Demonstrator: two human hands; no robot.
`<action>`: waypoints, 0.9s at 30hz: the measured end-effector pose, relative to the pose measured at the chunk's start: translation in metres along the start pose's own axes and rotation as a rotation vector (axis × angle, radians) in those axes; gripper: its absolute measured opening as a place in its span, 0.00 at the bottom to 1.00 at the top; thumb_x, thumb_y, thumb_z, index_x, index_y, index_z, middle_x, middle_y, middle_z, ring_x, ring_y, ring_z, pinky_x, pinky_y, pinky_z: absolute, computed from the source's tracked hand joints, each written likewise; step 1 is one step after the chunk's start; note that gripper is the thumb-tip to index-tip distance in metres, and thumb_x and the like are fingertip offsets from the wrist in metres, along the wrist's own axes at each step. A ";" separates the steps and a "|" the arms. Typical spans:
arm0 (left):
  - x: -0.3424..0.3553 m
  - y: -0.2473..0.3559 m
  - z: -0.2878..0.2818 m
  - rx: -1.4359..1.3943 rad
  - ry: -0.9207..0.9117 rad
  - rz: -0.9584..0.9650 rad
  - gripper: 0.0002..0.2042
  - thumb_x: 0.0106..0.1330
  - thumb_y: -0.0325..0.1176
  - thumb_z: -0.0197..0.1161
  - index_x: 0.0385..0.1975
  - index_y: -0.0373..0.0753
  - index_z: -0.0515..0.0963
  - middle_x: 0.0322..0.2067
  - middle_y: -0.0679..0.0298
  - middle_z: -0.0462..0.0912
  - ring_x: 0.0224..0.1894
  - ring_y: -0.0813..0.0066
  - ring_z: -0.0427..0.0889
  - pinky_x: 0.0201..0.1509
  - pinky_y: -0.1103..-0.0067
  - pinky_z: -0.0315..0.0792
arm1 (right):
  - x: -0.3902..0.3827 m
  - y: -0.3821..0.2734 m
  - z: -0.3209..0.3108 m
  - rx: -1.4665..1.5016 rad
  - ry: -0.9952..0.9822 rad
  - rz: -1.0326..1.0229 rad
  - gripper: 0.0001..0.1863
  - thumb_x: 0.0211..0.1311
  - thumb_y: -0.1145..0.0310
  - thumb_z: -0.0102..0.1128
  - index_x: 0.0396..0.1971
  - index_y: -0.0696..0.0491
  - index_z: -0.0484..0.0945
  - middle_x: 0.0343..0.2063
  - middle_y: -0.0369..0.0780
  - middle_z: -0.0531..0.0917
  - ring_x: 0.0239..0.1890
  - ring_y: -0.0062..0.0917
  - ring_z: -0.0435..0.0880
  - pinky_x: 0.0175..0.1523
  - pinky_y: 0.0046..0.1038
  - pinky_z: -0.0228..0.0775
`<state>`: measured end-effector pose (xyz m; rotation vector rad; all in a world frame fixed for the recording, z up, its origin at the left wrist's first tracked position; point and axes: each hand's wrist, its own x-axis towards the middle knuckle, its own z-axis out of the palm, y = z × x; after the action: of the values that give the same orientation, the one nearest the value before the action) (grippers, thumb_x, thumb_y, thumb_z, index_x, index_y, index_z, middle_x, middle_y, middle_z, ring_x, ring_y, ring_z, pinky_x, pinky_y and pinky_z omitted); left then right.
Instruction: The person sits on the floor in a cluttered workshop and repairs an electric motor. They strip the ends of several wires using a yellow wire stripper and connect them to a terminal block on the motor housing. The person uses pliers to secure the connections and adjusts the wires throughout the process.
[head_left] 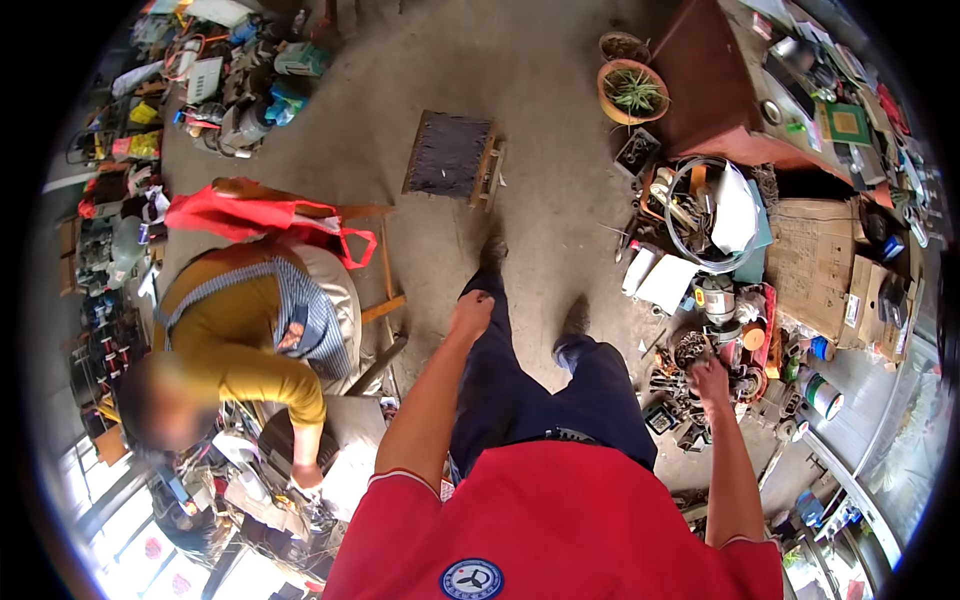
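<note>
While the person is standing on the concrete floor (540,120), their left hand (471,310) is hanging loosely curled into a fist, holding nothing, arm stretched forward. Their right hand (711,381) is reaching down to a pile of dark metal parts (685,385) on the floor; whether its fingers are gripping anything cannot be told. One co-worker (255,330) is bending over one machine (290,440) at left.

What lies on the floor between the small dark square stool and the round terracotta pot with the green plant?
In the head view, the stretch between the dark square stool and the terracotta plant pot is bare, dusty concrete floor; nothing lies there.
</note>
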<state>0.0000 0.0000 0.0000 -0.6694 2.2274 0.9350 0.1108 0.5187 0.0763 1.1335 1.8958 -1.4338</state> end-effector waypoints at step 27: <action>0.539 -0.021 -0.135 -0.102 -0.066 -0.238 0.36 0.58 0.41 0.69 0.62 0.25 0.66 0.60 0.49 0.72 0.55 0.58 0.77 0.61 0.68 0.68 | -0.051 -0.096 0.299 -0.094 0.038 0.585 0.21 0.62 0.69 0.60 0.54 0.61 0.75 0.42 0.45 0.85 0.44 0.26 0.84 0.52 0.28 0.75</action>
<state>-0.3980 -0.2269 -0.3148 -0.9147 2.0008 0.9392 0.0305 0.2107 0.0718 1.5127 1.4569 -0.9902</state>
